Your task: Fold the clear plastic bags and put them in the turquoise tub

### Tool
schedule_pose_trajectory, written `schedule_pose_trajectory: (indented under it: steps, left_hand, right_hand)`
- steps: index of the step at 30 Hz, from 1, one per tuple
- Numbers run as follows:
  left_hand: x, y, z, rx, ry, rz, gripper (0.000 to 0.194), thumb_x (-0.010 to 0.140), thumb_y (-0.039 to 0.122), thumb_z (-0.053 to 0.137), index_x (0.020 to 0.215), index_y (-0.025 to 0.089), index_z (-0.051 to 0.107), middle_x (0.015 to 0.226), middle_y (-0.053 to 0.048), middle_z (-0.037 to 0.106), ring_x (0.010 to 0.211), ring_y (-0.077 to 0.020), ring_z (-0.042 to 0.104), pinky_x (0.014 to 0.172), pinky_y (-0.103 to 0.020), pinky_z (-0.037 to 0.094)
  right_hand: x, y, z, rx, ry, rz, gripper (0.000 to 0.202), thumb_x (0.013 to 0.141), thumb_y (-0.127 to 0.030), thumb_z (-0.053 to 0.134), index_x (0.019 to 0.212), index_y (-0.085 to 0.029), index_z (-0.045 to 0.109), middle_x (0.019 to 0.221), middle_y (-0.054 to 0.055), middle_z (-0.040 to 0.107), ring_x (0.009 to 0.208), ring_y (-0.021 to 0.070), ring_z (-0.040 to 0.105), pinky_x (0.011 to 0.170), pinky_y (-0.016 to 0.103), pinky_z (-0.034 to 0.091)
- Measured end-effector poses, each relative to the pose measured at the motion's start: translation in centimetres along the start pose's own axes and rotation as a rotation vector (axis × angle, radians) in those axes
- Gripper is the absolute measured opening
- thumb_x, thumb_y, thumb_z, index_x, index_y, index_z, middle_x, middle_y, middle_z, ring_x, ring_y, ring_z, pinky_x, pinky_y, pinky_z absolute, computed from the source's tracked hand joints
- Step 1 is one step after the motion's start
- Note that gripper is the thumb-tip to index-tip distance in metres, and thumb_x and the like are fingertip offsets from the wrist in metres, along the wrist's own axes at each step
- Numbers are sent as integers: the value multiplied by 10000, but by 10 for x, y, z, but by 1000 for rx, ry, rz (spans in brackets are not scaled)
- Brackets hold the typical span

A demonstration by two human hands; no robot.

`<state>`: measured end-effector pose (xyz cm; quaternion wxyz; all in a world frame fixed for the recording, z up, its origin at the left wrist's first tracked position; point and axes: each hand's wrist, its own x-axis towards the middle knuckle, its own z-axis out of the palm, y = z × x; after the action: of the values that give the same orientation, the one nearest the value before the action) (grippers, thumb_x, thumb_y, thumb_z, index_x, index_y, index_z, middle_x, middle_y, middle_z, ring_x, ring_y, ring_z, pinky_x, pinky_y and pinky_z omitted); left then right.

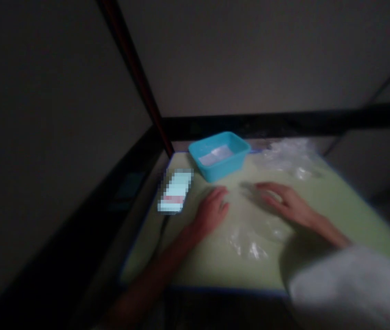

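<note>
The view is dim and blurred, clear plastic (pixel 255 250) glinting.

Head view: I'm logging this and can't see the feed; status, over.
Bare left hand and bare right hand open, apart, no grip visible. Clear crinkled plastic on pale green table, near side of hands. Turquoise rectangular tub beyond hands.

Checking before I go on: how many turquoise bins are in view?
1: the turquoise bin stands near the far edge of the table, beyond the left hand. The dark surroundings may hide others.
</note>
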<state>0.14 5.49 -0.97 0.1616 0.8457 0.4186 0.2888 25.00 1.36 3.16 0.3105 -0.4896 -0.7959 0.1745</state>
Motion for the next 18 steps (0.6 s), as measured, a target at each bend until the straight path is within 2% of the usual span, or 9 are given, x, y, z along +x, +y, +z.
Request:
schedule_pose_trajectory:
  steps: [3, 5, 7, 10, 12, 14, 16, 18]
  left_hand:
    - [-5, 9, 10, 94, -226, 125, 526, 859, 333, 513, 1337, 151, 390, 1457, -117, 352, 1346, -226, 320, 1107, -378, 289]
    - [-8, 8, 14, 187, -292, 155, 600, 867, 426, 497, 1379, 155, 342, 1493, -119, 281, 1386, -249, 227, 1130, -424, 217]
    - [-8, 5, 16, 251, -300, 139, 596, 882, 461, 461, 1386, 167, 338, 1500, -115, 264, 1395, -265, 195, 1130, -467, 182]
    - [-6, 2, 14, 239, -256, 93, 543, 897, 410, 451, 1370, 157, 366, 1493, -125, 277, 1388, -261, 219, 1122, -467, 203]
    - [-3, 3, 10, 143, -191, 61, 476, 895, 338, 467, 1325, 137, 427, 1473, -138, 316, 1366, -246, 278, 1113, -430, 245]
    - [-1, 3, 2, -11, -139, 42, 386, 875, 252, 492, 1240, 125, 513, 1413, -146, 412, 1305, -230, 383, 1083, -390, 309]
    - [-1, 1, -7, -184, -157, 47, 286, 845, 188, 516, 1112, 126, 598, 1260, -133, 565, 1170, -214, 519, 1012, -363, 393]
    - [-2, -1, -16, -333, -257, 41, 201, 836, 182, 524, 985, 127, 648, 1055, -104, 670, 988, -194, 614, 898, -332, 467]
  right_hand:
    - [-8, 2, 28, -156, -239, -140, 644, 881, -512, 456, 1383, -116, 380, 1440, 178, 374, 1321, 295, 346, 1067, 465, 308]
    - [-10, 10, 41, -232, -336, -169, 749, 875, -555, 435, 1428, -75, 277, 1477, 214, 279, 1366, 310, 240, 1088, 508, 234]
    - [-9, 15, 42, -270, -346, -181, 744, 880, -548, 434, 1430, -76, 264, 1487, 219, 253, 1375, 316, 208, 1089, 533, 196]
    - [-6, 4, 29, -222, -361, -276, 603, 857, -507, 515, 1319, -126, 451, 1399, 185, 415, 1302, 296, 352, 1054, 488, 284]
    - [-6, -12, 21, -171, -470, -354, 438, 816, -465, 595, 1128, -158, 595, 1193, 134, 579, 1130, 260, 510, 963, 420, 397]
    - [-9, -28, 19, -178, -556, -390, 294, 770, -390, 662, 956, -164, 643, 998, 91, 631, 990, 243, 564, 899, 395, 436]
    - [-14, -38, 21, -190, -584, -415, 145, 762, -280, 657, 852, -167, 643, 900, 65, 629, 926, 227, 571, 887, 383, 434]
    - [-17, -42, 24, -162, -582, -425, 44, 780, -178, 594, 797, -173, 634, 879, 55, 624, 909, 207, 569, 883, 360, 428]
